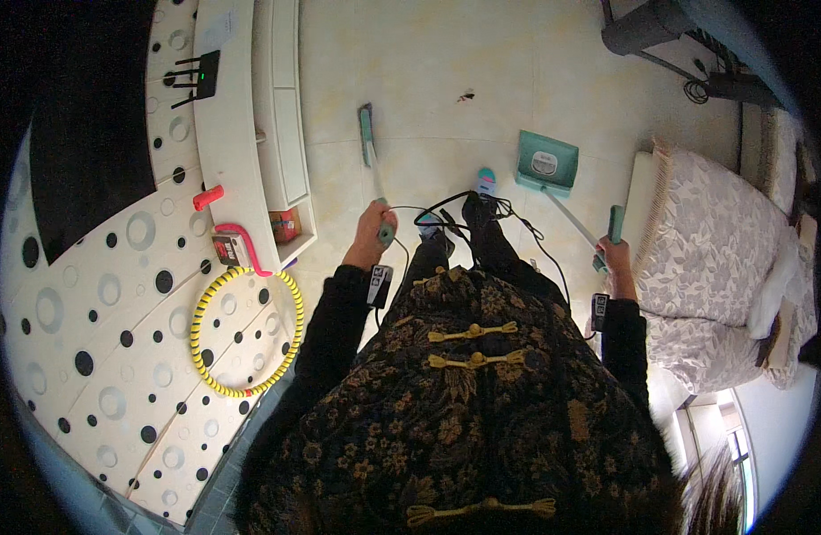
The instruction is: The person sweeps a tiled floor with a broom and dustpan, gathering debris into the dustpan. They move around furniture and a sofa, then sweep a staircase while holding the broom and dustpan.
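Note:
My left hand [369, 234] is closed around the grip of a broom [367, 135], whose narrow green head rests on the floor ahead, left of my feet. On the other side my right hand [617, 257] is wrapped round the handle of a green dustpan [559, 153]. Its pan lies on the floor ahead to the right, joined to my hand by a pale pole. A small dark clump of debris [466, 95] sits on the tiles farther off, between broom and pan, touching neither.
A white low cabinet [290, 134] runs along the left, carrying a black router [208, 75]. A yellow-and-black hoop [194, 332] leans by the spotted wall. On the right stands a sofa with a patterned cover [709, 232]. Black cables [537, 234] hang around my legs.

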Tool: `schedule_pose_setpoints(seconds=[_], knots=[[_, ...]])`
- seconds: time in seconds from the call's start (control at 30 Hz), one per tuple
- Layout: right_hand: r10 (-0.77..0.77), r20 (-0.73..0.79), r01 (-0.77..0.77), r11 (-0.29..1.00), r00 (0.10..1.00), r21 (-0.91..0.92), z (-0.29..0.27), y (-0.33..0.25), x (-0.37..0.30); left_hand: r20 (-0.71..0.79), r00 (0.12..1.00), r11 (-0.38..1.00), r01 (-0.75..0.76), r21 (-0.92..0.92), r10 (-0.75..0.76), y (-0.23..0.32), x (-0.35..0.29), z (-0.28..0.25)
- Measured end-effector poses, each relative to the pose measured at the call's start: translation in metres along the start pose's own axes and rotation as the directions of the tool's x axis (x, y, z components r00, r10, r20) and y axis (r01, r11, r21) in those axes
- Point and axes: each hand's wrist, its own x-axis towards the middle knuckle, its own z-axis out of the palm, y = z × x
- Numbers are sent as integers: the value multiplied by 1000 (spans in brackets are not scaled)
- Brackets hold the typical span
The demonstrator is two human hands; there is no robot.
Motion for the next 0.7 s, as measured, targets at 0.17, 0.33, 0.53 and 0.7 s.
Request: schedule_pose_setpoints(seconds=[0.17,0.33,0.53,0.7], knots=[[13,-29,-14,1000,999,-14,-6,0,-2,338,907,546,-420,725,249,-60,44,19],[0,-26,-2,998,1000,-68,-5,-1,-8,43,980,978,193,78,-196,-77,44,77],[-47,-48,44,998,998,-50,-3,8,-8,-6,999,958,45,285,-45,-65,6,128],[-62,-41,59,996,997,-71,-4,17,-7,222,910,728,414,-547,-351,-14,-20,95]])
